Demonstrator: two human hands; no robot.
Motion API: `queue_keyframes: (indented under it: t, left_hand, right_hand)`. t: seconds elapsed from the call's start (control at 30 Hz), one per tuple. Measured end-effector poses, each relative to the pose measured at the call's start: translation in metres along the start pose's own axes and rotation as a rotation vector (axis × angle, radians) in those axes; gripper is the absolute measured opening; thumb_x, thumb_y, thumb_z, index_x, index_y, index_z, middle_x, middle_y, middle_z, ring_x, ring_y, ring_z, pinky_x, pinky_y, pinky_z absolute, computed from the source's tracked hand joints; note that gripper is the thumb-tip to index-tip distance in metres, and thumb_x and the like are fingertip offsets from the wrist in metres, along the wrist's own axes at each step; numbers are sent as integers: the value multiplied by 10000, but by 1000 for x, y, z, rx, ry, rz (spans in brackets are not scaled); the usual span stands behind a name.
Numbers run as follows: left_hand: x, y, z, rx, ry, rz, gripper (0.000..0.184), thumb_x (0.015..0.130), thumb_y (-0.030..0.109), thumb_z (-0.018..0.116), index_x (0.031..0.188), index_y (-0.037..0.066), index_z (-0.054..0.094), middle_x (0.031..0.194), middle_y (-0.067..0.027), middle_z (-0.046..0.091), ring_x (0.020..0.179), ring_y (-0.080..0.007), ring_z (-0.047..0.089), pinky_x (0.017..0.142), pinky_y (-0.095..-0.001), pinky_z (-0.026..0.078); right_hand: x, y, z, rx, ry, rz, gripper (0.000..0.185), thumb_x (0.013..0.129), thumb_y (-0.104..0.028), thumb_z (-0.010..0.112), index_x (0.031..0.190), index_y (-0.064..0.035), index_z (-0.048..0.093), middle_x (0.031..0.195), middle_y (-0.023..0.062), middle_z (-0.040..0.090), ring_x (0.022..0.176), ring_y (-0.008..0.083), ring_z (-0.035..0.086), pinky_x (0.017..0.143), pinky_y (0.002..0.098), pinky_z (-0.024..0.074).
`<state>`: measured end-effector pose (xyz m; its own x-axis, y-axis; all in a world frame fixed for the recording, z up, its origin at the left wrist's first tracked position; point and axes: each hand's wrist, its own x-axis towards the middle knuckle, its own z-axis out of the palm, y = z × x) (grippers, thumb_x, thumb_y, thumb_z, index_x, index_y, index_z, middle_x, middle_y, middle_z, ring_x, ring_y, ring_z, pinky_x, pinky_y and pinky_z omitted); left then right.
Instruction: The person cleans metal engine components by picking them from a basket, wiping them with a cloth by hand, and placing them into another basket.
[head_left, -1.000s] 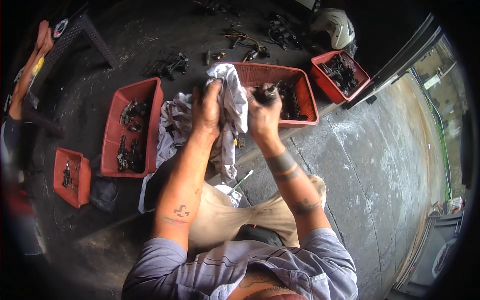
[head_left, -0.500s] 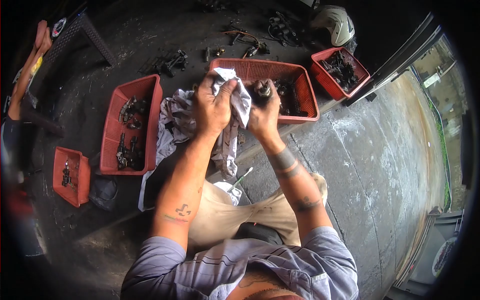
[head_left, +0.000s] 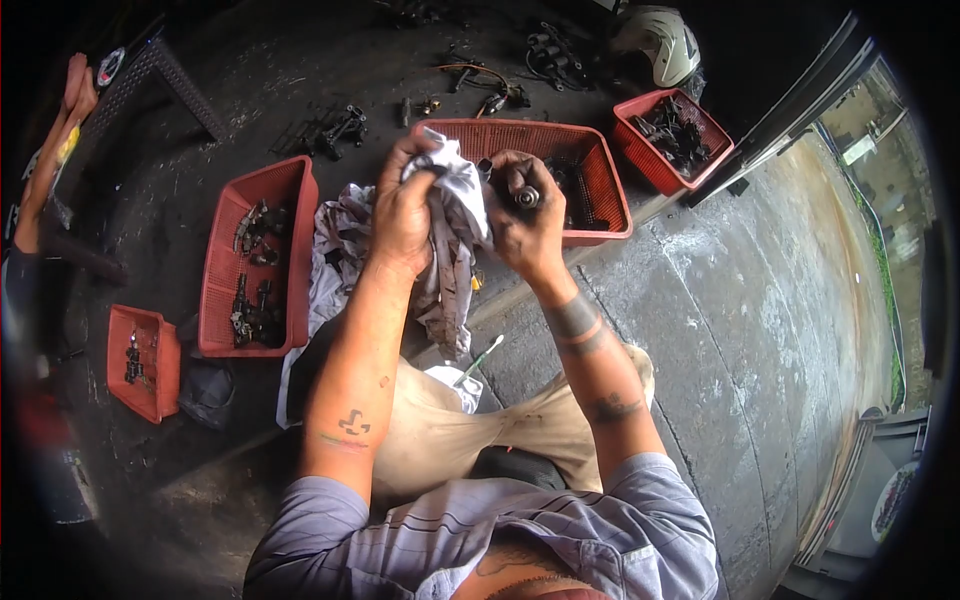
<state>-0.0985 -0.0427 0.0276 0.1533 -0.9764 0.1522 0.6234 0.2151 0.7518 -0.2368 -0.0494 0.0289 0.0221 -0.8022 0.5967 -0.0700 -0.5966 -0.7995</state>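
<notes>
My left hand (head_left: 403, 215) is closed on a stained white cloth (head_left: 460, 190), bunched between thumb and fingers, with a long end hanging down. Just to its right, my right hand (head_left: 532, 235) grips a dark, cylindrical metal part (head_left: 527, 197); its round end faces me, and fingers hide most of the rest. The cloth touches or nearly touches the right hand's knuckles. Both hands are above the near side of a red plastic basket (head_left: 618, 236) with dark metal parts inside. More crumpled cloth (head_left: 342, 235) lies left of my left hand.
Another red basket (head_left: 213, 300) of metal parts stands left, with a smaller one (head_left: 170, 370) beyond. At right is a basket (head_left: 700, 180) of black parts, near a white helmet (head_left: 672, 50). Loose parts (head_left: 345, 128) lie behind. A green-handled brush (head_left: 482, 358) rests by my knees. Another person's arm (head_left: 45, 165) shows far left.
My left hand has shifted slightly left and lower, and the cloth has changed its folds. My right hand has turned, lowering the metal part's round end toward me.
</notes>
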Motion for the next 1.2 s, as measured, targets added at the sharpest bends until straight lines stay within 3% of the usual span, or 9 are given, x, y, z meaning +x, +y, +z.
queue_keyframes:
  t: [0.27, 0.47, 0.53, 0.6, 0.8, 0.83, 0.97, 1.07, 1.2]
  left_hand:
    - [-10, 15, 9, 251, -137, 99, 295, 902, 226, 509, 1110, 22, 556, 981, -73, 622, 891, -146, 594, 810, -262, 457]
    - [-4, 15, 2, 155, -126, 37, 241, 876, 155, 539, 1072, 18, 575, 989, -88, 633, 897, -176, 613, 810, -292, 486]
    - [-10, 20, 7, 122, -138, 1, 239, 875, 154, 538, 1070, 21, 576, 1000, -87, 633, 908, -179, 612, 827, -297, 485]
    - [-10, 24, 9, 106, -100, 28, 204, 872, 112, 538, 1058, 35, 571, 956, -73, 608, 787, -158, 611, 708, -294, 520]
    - [-21, 34, 7, -177, -92, -53, 399, 903, 293, 427, 1178, 14, 499, 1071, -142, 599, 909, -254, 613, 807, -376, 499]
    - [-25, 35, 5, -232, -178, -47, 459, 908, 315, 395, 1217, -15, 474, 1106, -173, 588, 984, -303, 592, 886, -421, 459]
    - [-39, 39, 20, -472, -302, -115, 548, 879, 368, 413, 1261, -25, 428, 1160, -248, 532, 1053, -361, 539, 946, -472, 396]
    - [-36, 40, 24, 41, -415, 119, 457, 783, 139, 505, 1211, -7, 441, 1132, -147, 538, 1066, -252, 538, 954, -377, 410]
    - [-31, 27, 29, 949, -254, 266, 314, 852, 68, 511, 1159, 9, 492, 1007, -171, 612, 949, -268, 619, 847, -344, 464]
  right_hand:
    - [-9, -34, -16, -28, 129, -585, 247, 678, 100, 653, 710, -21, 439, 925, 156, 602, 848, 289, 633, 719, 344, 505]
    - [-27, -122, -69, 671, -418, -208, 157, 689, 58, 669, 795, 14, 562, 1041, 217, 604, 1050, 370, 598, 921, 511, 467]
    - [-32, -117, -60, 633, -307, -560, 254, 689, 82, 671, 917, 48, 563, 1076, 277, 586, 1001, 422, 605, 865, 553, 488]
    - [-35, -136, -65, 642, -315, -364, 237, 704, 93, 660, 913, 51, 556, 1065, 307, 581, 965, 434, 619, 802, 550, 515]
    - [-42, -128, -70, 710, -287, -391, 252, 686, 96, 667, 900, 47, 545, 1032, 303, 593, 927, 444, 631, 760, 531, 530]
    - [-42, -128, -70, 641, -295, -394, 145, 936, -146, 468, 946, -5, 498, 1006, 318, 599, 1029, 450, 582, 800, 462, 542]
    - [-36, -127, -71, 582, -327, -413, 245, 968, -207, 397, 884, -1, 499, 976, 332, 599, 1013, 463, 585, 822, 488, 526]
    - [-35, -128, -76, 645, -352, -206, 157, 658, 63, 678, 790, 21, 604, 1061, 223, 620, 1017, 346, 620, 870, 449, 515]
    - [-16, -73, -30, 37, -16, -542, 236, 682, 1, 739, 877, -11, 607, 940, 156, 635, 801, 222, 632, 717, 307, 497]
